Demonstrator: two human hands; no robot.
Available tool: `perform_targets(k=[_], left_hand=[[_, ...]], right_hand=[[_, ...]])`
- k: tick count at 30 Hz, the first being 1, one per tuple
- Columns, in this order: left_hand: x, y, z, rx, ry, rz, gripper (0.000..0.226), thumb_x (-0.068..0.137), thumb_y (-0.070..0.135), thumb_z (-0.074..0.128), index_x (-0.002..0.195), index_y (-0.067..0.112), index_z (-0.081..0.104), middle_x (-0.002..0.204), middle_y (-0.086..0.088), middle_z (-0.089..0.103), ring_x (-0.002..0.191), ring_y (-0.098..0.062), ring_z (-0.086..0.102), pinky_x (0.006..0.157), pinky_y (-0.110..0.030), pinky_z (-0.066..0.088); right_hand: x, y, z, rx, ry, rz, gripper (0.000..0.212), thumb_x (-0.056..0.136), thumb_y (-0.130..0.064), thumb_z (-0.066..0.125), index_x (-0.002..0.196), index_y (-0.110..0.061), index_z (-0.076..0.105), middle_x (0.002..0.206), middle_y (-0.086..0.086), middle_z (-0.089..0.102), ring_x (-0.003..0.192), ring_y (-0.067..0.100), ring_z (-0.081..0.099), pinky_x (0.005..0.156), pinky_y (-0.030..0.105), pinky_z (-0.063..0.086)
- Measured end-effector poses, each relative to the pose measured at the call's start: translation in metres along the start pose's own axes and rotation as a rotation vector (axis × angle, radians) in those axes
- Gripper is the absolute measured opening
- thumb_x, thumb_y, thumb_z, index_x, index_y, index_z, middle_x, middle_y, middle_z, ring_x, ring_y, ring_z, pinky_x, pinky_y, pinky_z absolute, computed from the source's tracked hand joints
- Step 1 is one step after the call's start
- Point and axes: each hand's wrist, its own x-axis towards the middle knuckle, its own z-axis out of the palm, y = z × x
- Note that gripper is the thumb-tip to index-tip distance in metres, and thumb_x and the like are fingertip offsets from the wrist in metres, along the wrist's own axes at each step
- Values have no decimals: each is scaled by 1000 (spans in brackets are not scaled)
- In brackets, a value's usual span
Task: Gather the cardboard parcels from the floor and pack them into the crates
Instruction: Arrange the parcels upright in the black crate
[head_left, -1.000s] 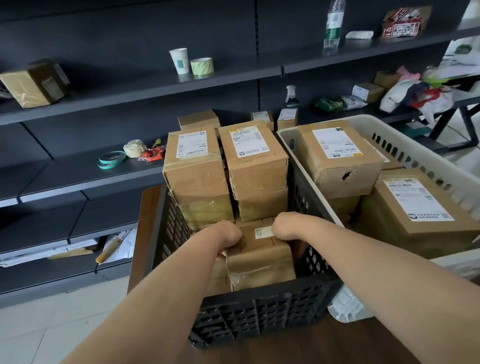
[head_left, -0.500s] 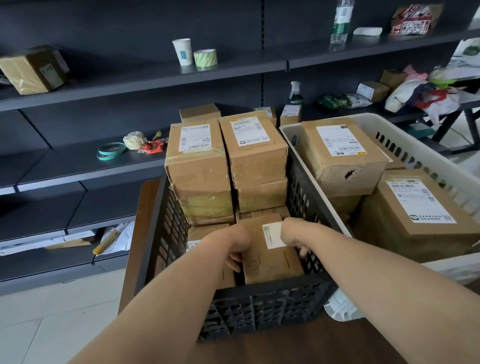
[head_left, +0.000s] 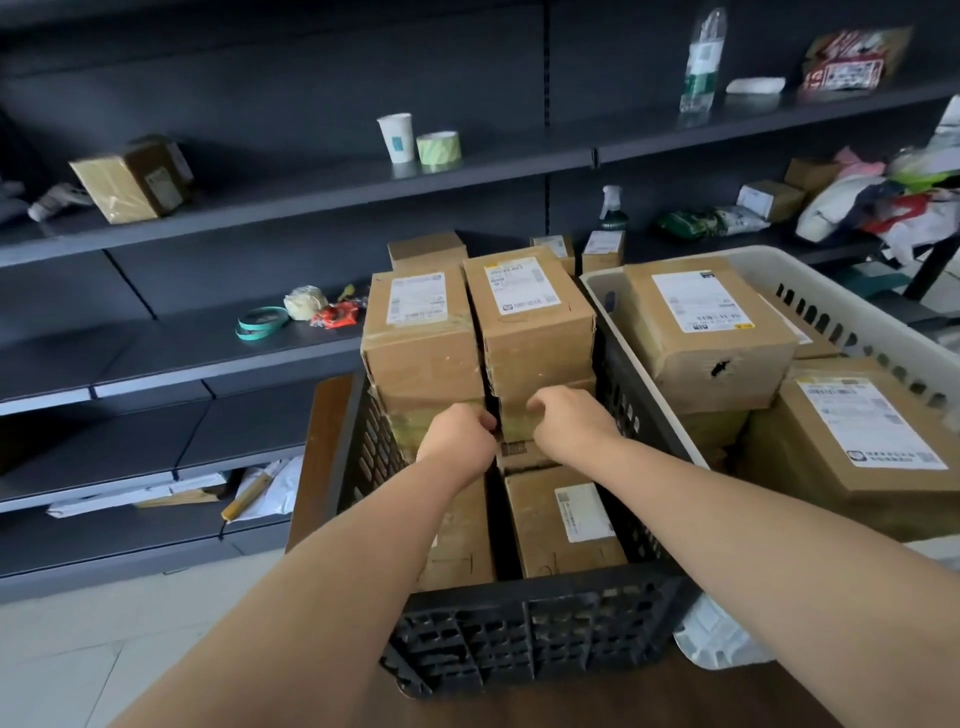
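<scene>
A black plastic crate (head_left: 519, 623) stands on a brown table and holds several taped cardboard parcels. Two tall stacks fill its far half, topped by a left parcel (head_left: 421, 332) and a right parcel (head_left: 530, 306). Lower in the near half lie a labelled parcel (head_left: 566, 525) and another parcel (head_left: 462, 540) beside it. My left hand (head_left: 457, 441) and my right hand (head_left: 571, 421) are both curled at the gap between the two stacks. Their fingertips touch the lower boxes and neither hand lifts anything. A white basket (head_left: 857, 312) on the right holds more parcels (head_left: 706, 332).
Dark shelves (head_left: 260, 192) run behind the crates, carrying a loose parcel (head_left: 130, 176), a paper cup (head_left: 396, 136), tape rolls (head_left: 439, 147), a bottle and bags. The brown table edge (head_left: 317, 441) shows left of the crate, with pale floor tiles (head_left: 78, 649) below.
Both hands let go of the small labelled parcel, which now lies in the crate's near right corner. They moved up and forward to the gap between the stacks.
</scene>
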Motion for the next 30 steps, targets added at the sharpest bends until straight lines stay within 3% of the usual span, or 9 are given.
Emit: perform_targets(k=[5,7,10,12,15,20,24,27,30], left_hand=[[-15,14,-33,13,364,112,28,92,15,48,104,26,70,96,2,68,84,-21,61,69,-28,46],[-13,14,-46,7,527,121,27,92,15,49,109,25,66,105,3,68,88,-18,60,70,-29,46],[-3,9,-66,-10,664,109,41,89,6,50,127,22,54,130,-1,54,118,-22,49,88,-36,44],[6,6,-78,3,657,46,51,89,3,47,138,17,43,142,-4,43,131,-25,38,100,-41,40],[25,-4,-90,-55,509,-47,59,93,10,46,149,13,29,152,-7,35,137,-31,34,108,-47,38],[33,-11,-93,-223,345,-27,36,96,13,47,132,14,43,128,-8,59,112,-27,56,82,-34,44],[28,-9,-96,-295,379,-90,52,97,24,52,145,10,35,142,-12,45,123,-30,50,93,-38,44],[19,-12,-102,-423,397,-158,64,93,37,56,148,9,36,143,-9,45,126,-30,50,94,-35,43],[3,-20,-107,-545,344,-179,43,90,34,62,128,13,60,107,-1,65,105,-25,63,95,-40,54]], right_hand=[[1,-29,-17,106,273,-201,35,90,-10,51,112,-34,65,118,-11,65,109,14,59,79,33,53],[7,-39,-20,187,279,-256,36,90,-9,51,115,-32,63,120,-10,63,113,13,56,83,34,53],[18,-52,-24,257,182,-274,48,90,-5,50,131,-28,54,135,-5,55,125,17,49,93,34,49],[24,-58,-24,284,121,-260,54,91,-4,49,140,-26,46,142,-2,49,130,19,45,96,34,47],[32,-65,-23,301,68,-246,61,91,-3,47,147,-24,35,149,1,42,136,22,39,105,39,42],[42,-71,-20,364,-47,-222,65,92,-6,45,152,-25,26,151,4,38,137,24,38,105,43,43],[37,-72,-21,479,-36,-205,63,92,-7,47,150,-25,31,151,0,40,132,24,45,99,38,45],[23,-72,-26,645,20,-157,53,95,-14,51,146,-18,39,128,-4,55,112,17,52,93,32,44],[6,-73,-32,827,5,-104,45,96,-16,56,140,-7,46,105,-8,49,98,11,45,85,25,36]])
